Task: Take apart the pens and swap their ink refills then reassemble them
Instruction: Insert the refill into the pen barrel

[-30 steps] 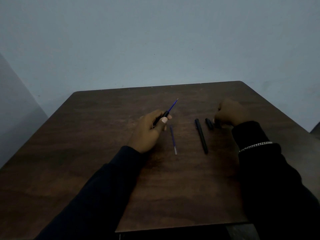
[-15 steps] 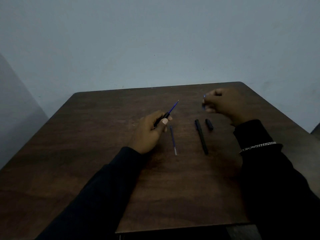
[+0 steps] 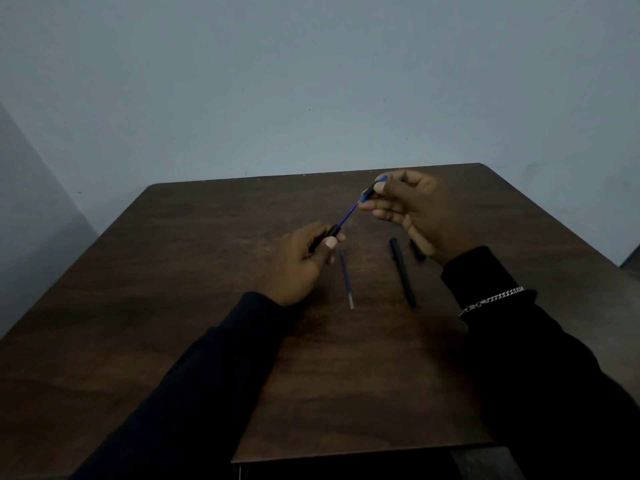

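My left hand (image 3: pixel 299 263) grips a black pen barrel (image 3: pixel 329 234) with a blue ink refill (image 3: pixel 349 215) sticking out of its far end, tilted up to the right. My right hand (image 3: pixel 414 213) pinches a small black pen tip piece with blue ends (image 3: pixel 373 189) right at the refill's point. A second blue refill (image 3: pixel 346 280) lies flat on the table between my hands. To its right lie another black pen barrel (image 3: pixel 402 271) and a short black part (image 3: pixel 418 252), partly hidden under my right wrist.
The dark wooden table (image 3: pixel 214 323) stands against a pale blue wall (image 3: pixel 311 81). Its near edge is just below my forearms. A silver chain bracelet (image 3: pixel 490 301) sits over my right sleeve.
My right hand picked up the small tip piece from the table's right side and carried it left and up to the refill's point. My left hand kept the barrel nearly still.
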The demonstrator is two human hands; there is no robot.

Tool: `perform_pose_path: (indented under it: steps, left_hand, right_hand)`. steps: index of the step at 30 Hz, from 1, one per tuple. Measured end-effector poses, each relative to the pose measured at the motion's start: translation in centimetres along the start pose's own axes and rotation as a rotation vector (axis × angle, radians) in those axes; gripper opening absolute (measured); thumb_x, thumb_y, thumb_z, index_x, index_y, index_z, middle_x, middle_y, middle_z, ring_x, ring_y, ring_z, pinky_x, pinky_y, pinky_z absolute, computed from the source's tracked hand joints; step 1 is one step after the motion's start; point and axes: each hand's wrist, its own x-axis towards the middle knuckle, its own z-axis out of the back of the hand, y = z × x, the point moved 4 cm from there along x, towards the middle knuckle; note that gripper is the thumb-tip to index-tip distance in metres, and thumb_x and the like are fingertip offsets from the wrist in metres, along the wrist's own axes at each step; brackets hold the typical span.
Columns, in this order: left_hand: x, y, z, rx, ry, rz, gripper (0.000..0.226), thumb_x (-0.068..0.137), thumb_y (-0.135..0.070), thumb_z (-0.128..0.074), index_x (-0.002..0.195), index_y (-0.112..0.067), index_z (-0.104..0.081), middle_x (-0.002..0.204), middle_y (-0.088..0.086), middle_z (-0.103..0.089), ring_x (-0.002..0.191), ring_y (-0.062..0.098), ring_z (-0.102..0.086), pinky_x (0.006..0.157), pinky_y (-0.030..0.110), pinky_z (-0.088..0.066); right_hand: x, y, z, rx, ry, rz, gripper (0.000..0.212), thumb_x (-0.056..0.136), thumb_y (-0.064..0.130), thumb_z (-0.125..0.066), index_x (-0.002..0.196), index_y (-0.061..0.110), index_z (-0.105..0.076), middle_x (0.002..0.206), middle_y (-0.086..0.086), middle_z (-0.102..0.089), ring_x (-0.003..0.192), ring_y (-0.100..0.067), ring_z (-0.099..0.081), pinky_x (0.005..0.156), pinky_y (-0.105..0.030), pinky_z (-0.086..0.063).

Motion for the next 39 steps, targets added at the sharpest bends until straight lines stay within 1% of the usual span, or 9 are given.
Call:
perform_pose_path:
  steps: [3,8,12,16,20,24,30,35,39]
  left_hand:
    - [0.1,0.1,0.1,-0.005,-0.014,-0.01,0.02,0.104,-0.04,-0.047,0.103,-0.038,-0.067,0.082,-0.013,-0.068,0.066,0.0,-0.061,0.06,0.022,-0.041]
    - [0.0,-0.2,0.1,-0.007,-0.015,-0.02,0.019,0.103,-0.039,-0.047,0.1,-0.042,-0.066,0.081,-0.015,-0.068,0.067,-0.002,-0.061,0.059,0.01,-0.042]
    - [0.0,-0.2,0.1,0.001,0.004,0.01,0.02,0.104,-0.036,-0.048,0.103,-0.038,-0.067,0.082,-0.015,-0.068,0.069,-0.001,-0.061,0.06,0.014,-0.04]
    - [-0.2,-0.3,0.2,-0.012,0.003,0.007,0.022,0.104,-0.033,-0.049,0.104,-0.03,-0.07,0.079,-0.014,-0.068,0.067,0.0,-0.061,0.059,0.01,-0.041]
    - [-0.2,-0.5,0.2,-0.009,0.013,0.012,0.021,0.104,-0.034,-0.048,0.101,-0.032,-0.069,0.077,-0.02,-0.066,0.068,-0.001,-0.061,0.059,0.009,-0.041]
    - [-0.2,-0.5,0.1,-0.015,0.021,0.019,0.021,0.103,-0.039,-0.047,0.101,-0.038,-0.067,0.079,-0.02,-0.067,0.069,0.0,-0.061,0.059,0.011,-0.039]
    - [-0.1,-0.4,0.1,-0.026,-0.002,-0.002,0.021,0.1,-0.047,-0.045,0.099,-0.042,-0.066,0.079,-0.021,-0.068,0.068,-0.002,-0.062,0.06,0.007,-0.041]
    - [-0.1,-0.4,0.2,-0.018,-0.009,-0.009,0.021,0.101,-0.045,-0.045,0.099,-0.042,-0.065,0.078,-0.019,-0.068,0.062,-0.003,-0.059,0.056,0.01,-0.041]
    - [-0.1,-0.5,0.2,-0.005,-0.004,-0.001,0.02,0.101,-0.046,-0.044,0.099,-0.042,-0.064,0.078,-0.02,-0.067,0.062,-0.002,-0.059,0.058,0.019,-0.041]
  right_hand:
    - [0.0,0.1,-0.1,0.01,0.016,0.004,0.003,0.097,0.013,-0.065,0.097,0.012,-0.068,0.098,-0.017,-0.08,0.093,-0.03,-0.079,0.067,-0.024,-0.061]
    - [0.0,0.0,-0.1,-0.002,0.004,-0.004,0.005,0.098,0.011,-0.065,0.095,0.013,-0.069,0.097,-0.017,-0.08,0.091,-0.03,-0.08,0.066,-0.025,-0.061]
    - [0.0,0.0,0.0,-0.005,0.004,0.006,0.003,0.096,0.013,-0.067,0.096,0.014,-0.069,0.097,-0.016,-0.08,0.09,-0.03,-0.08,0.066,-0.025,-0.061]
    - [0.0,-0.1,-0.2,-0.024,0.002,0.022,0.001,0.092,0.016,-0.07,0.092,0.016,-0.072,0.097,-0.017,-0.08,0.091,-0.033,-0.08,0.065,-0.026,-0.061]
    - [0.0,-0.1,-0.4,-0.039,0.032,0.016,0.003,0.09,0.02,-0.073,0.091,0.02,-0.075,0.099,-0.018,-0.08,0.092,-0.035,-0.079,0.065,-0.027,-0.061]
    - [-0.1,0.1,-0.6,-0.045,0.04,0.03,0.006,0.09,0.019,-0.072,0.088,0.023,-0.076,0.099,-0.019,-0.08,0.09,-0.035,-0.079,0.065,-0.028,-0.061]
    - [-0.4,0.5,-0.8,-0.017,0.055,0.028,0.008,0.094,0.014,-0.065,0.089,0.017,-0.071,0.1,-0.02,-0.079,0.09,-0.037,-0.079,0.064,-0.029,-0.061]
    - [-0.6,0.8,-1.1,0.006,0.077,0.012,0.013,0.102,0.013,-0.056,0.092,0.013,-0.064,0.1,-0.022,-0.079,0.091,-0.038,-0.079,0.064,-0.03,-0.061]
    - [-0.7,0.8,-1.3,-0.002,0.096,0.008,0.014,0.103,0.014,-0.053,0.092,0.013,-0.062,0.101,-0.022,-0.079,0.092,-0.038,-0.078,0.066,-0.03,-0.062]
